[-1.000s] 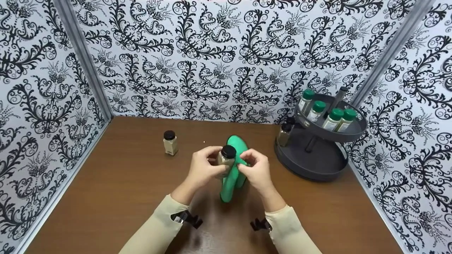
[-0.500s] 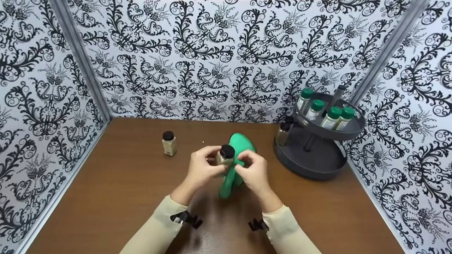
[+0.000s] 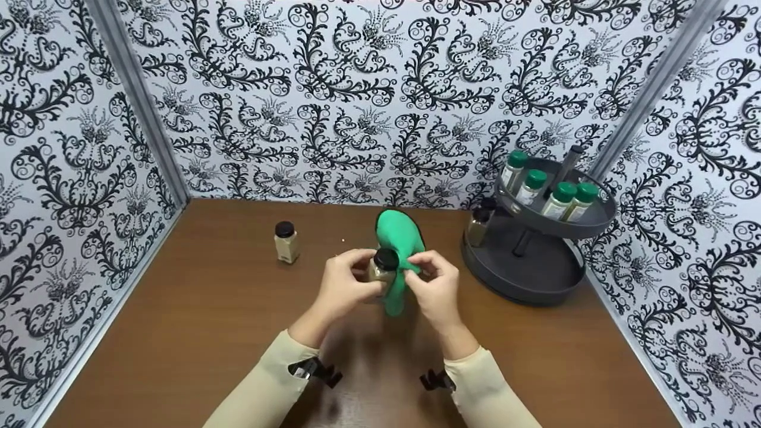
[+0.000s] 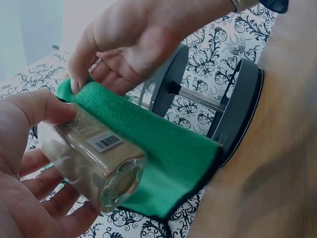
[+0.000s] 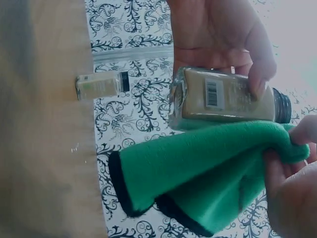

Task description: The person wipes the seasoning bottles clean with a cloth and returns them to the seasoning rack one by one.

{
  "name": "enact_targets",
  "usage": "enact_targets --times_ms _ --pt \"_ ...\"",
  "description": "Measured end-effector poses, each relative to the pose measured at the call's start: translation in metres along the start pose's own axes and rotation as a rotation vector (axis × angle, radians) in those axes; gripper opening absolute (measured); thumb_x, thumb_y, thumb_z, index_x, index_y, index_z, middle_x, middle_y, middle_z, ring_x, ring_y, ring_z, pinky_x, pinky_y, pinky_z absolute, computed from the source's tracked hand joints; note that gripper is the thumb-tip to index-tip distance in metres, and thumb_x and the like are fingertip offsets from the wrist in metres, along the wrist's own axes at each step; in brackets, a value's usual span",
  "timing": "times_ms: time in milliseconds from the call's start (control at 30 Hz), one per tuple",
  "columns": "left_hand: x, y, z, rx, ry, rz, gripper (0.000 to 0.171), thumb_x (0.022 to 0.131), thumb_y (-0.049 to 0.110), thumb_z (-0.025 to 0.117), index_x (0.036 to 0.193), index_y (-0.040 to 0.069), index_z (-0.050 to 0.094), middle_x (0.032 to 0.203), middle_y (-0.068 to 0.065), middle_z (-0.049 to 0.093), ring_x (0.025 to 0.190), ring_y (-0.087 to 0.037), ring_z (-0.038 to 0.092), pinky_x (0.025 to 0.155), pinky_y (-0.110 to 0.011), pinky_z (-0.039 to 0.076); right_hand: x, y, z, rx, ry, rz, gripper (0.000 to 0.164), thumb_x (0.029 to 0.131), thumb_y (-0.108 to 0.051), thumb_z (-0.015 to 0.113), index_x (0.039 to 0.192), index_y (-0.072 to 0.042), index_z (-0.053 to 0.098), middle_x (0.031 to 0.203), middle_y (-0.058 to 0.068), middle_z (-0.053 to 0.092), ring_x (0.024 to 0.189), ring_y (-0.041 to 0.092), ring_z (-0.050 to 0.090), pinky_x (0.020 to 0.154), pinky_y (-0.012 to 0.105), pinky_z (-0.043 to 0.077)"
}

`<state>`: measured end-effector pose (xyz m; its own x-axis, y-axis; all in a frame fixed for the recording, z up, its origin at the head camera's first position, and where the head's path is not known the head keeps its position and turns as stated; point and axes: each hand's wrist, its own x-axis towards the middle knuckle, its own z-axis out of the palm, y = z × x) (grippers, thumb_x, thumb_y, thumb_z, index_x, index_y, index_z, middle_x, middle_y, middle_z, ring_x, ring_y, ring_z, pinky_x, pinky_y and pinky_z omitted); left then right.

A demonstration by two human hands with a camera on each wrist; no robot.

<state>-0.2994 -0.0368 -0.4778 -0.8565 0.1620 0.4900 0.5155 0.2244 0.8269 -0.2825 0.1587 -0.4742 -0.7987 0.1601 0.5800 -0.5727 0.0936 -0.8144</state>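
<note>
My left hand [image 3: 345,284] grips a square glass spice jar [image 3: 382,273] with a black lid and pale brown contents, held above the table. The left wrist view shows the jar tilted, with a barcode on its side and my thumb [image 4: 57,110] across it. Between thumb and fingers, my right hand [image 3: 437,291] pinches a green cloth [image 3: 397,232] with black edging. In the right wrist view, the cloth [image 5: 198,158] hangs in folds against the jar's side, near the lid. Its far side is hidden.
A second black-lidded spice jar [image 3: 286,246] stands on the wooden table [image 3: 226,315] to the left. At the right is a dark two-tier turntable rack [image 3: 547,270]. Several green-lidded jars [image 3: 529,189] stand on its upper tier, and dark-lidded jars [image 3: 477,227] on its lower one. Patterned walls enclose the table.
The green cloth swings: its top leans right half a second ago, then comes back left and farther up, and its lower end rises. Both hands stay nearly in place around the jar.
</note>
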Motion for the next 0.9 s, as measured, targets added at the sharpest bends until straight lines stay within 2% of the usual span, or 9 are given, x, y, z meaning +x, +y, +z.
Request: enact_targets --times_ms 133,233,333,500,567,667,800,900 --pt "0.0005 0.0008 -0.0021 -0.025 0.017 -0.014 0.047 0.072 0.01 0.084 0.118 0.008 0.079 0.103 -0.008 0.079 0.092 -0.027 0.076 0.083 -0.035 0.065 0.0014 0.0007 -0.0003 -0.036 -0.079 0.074 0.016 0.079 0.013 0.075 0.091 0.004 0.075 0.089 0.01 0.076 0.082 0.011 0.072 0.071 0.022 0.059" --pt "0.0009 0.0008 -0.0024 -0.032 0.022 -0.012 0.047 0.071 0.01 0.085 0.118 0.008 0.079 0.103 -0.008 0.079 0.091 -0.02 0.075 0.083 -0.036 0.065 0.0018 0.0012 0.0005 -0.075 -0.113 0.115 0.016 0.079 0.011 0.075 0.091 0.002 0.076 0.09 0.017 0.076 0.082 0.011 0.071 0.074 0.022 0.058" --pt "0.0011 0.0003 -0.0013 -0.044 0.015 -0.019 0.048 0.072 0.01 0.085 0.119 0.007 0.078 0.102 -0.01 0.079 0.09 -0.018 0.075 0.082 -0.034 0.065 0.0004 -0.0007 0.0018 -0.099 -0.07 0.111 0.016 0.079 0.011 0.075 0.089 -0.001 0.077 0.088 0.015 0.075 0.08 0.01 0.07 0.072 0.021 0.057" --pt "-0.0008 -0.0008 -0.0005 -0.054 0.007 -0.031 0.049 0.072 0.008 0.085 0.12 0.004 0.078 0.1 -0.013 0.079 0.091 -0.025 0.076 0.083 -0.038 0.065 -0.0037 -0.0066 0.0043 -0.073 0.045 0.006 0.016 0.079 0.012 0.077 0.089 0.0 0.077 0.088 0.015 0.073 0.079 0.013 0.071 0.069 0.022 0.059" --pt "-0.0013 -0.0011 -0.0007 -0.054 0.014 -0.03 0.049 0.071 0.007 0.085 0.119 0.004 0.078 0.1 -0.013 0.079 0.092 -0.03 0.076 0.083 -0.038 0.065 -0.0043 -0.0071 0.0046 -0.068 0.037 -0.012 0.017 0.08 0.013 0.078 0.091 0.0 0.077 0.09 0.016 0.072 0.081 0.015 0.071 0.069 0.022 0.059" --pt "-0.0016 -0.0017 -0.0009 -0.054 0.026 -0.031 0.048 0.071 0.006 0.084 0.118 0.003 0.078 0.1 -0.013 0.079 0.092 -0.034 0.076 0.082 -0.037 0.065 -0.0037 -0.0056 0.0037 -0.077 -0.023 0.03 0.019 0.08 0.011 0.078 0.094 -0.001 0.077 0.092 0.016 0.072 0.084 0.014 0.071 0.07 0.021 0.059" --pt "-0.0008 -0.0018 0.0001 -0.049 0.025 -0.032 0.047 0.071 0.007 0.084 0.118 0.005 0.079 0.101 -0.011 0.079 0.091 -0.026 0.075 0.082 -0.037 0.065 -0.0003 -0.0043 0.0006 -0.112 -0.099 0.123 0.019 0.08 0.011 0.076 0.094 -0.002 0.078 0.092 0.014 0.075 0.084 0.011 0.07 0.071 0.02 0.057" --pt "0.0 -0.0017 0.0019 -0.044 0.012 -0.033 0.047 0.072 0.009 0.084 0.119 0.007 0.079 0.102 -0.009 0.079 0.091 -0.019 0.074 0.084 -0.038 0.065 0.0011 -0.0051 -0.0007 -0.111 -0.075 0.11 0.022 0.078 0.014 0.073 0.09 -0.003 0.078 0.089 0.012 0.075 0.08 0.009 0.069 0.069 0.02 0.056"
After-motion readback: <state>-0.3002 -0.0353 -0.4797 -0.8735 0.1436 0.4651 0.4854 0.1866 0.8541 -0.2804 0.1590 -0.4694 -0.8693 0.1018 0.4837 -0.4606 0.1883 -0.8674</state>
